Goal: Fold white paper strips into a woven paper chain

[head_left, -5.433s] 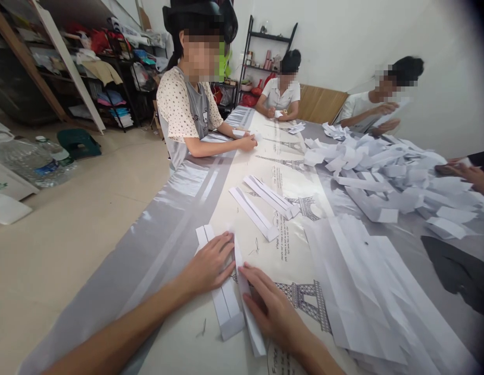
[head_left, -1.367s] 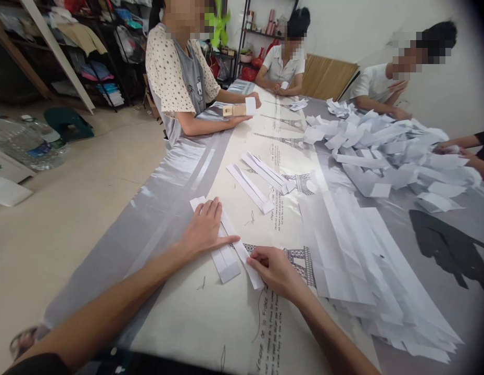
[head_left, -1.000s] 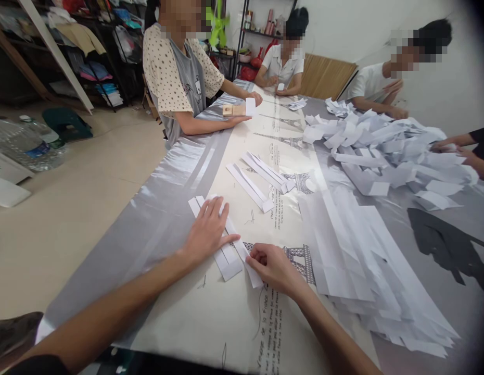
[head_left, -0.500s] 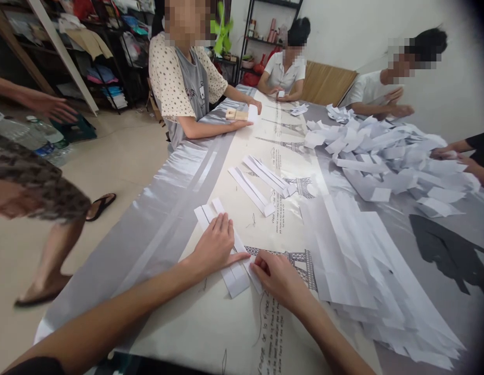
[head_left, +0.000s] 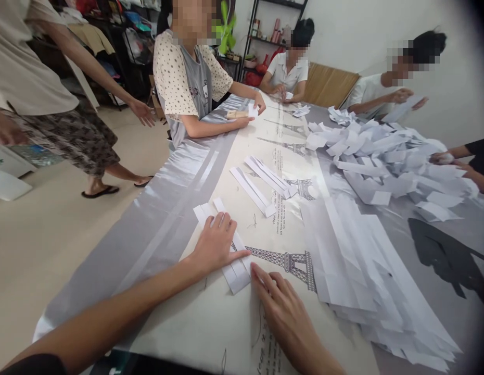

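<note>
My left hand (head_left: 216,240) lies flat on a folded white paper strip (head_left: 239,281), fingers spread and thumb stretched to the right across it. The strip rests slantwise on the patterned tablecloth. To its right, my right hand (head_left: 283,307) has its fingers extended, with the index fingertip touching the strip's right edge; its thumb is hidden. Just beyond my left hand lie more folded paper strips (head_left: 253,191). A fanned stack of long white sheets (head_left: 343,260) spreads to the right of my hands.
A heap of folded paper pieces (head_left: 382,151) covers the table's far right. A dark flat object (head_left: 441,250) lies nearer. Co-workers sit around the table (head_left: 144,245), one with a wooden block (head_left: 237,114) and paper. Another person (head_left: 35,78) stands on the left.
My right hand has let go of the strip's loose flap, which now lies flat, and its fingers have straightened. The walking person at left has moved further in. A co-worker on the right has lifted a sheet.
</note>
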Demonstrator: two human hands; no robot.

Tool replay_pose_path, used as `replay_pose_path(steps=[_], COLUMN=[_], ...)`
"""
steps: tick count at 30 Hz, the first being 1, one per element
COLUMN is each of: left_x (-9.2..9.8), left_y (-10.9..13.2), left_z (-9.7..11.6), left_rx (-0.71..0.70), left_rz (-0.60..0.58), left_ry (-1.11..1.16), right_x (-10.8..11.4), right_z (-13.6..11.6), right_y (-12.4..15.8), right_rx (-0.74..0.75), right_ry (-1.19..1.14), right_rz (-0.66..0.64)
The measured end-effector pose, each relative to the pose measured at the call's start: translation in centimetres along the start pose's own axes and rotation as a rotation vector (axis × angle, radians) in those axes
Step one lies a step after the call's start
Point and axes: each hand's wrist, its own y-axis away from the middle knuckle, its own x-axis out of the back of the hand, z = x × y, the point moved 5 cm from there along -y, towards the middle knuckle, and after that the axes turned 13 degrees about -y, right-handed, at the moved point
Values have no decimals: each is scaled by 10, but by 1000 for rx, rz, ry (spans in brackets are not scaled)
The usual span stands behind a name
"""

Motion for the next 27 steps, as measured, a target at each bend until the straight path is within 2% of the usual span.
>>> replay_pose_path(steps=[8, 15, 20, 23, 27], left_x=[0, -3, -4, -3, -3], left_y=[-4, -13, -12, -10, -7], left_z=[-5, -15, -19, -19, -15], left_rx=[29, 70, 54, 57, 33], left_rz=[22, 41, 74, 89, 83], left_ry=[45, -46, -9, 24, -19], right_x=[2, 13, -1, -11, -11], right_z=[-4, 16, 32, 33, 32], right_y=[1, -39, -65, -66, -63], right_rx=[9, -7, -28, -17, 5], right_ry=[-2, -162, -146, -133, -124], right_rz=[39, -78, 9, 61, 80])
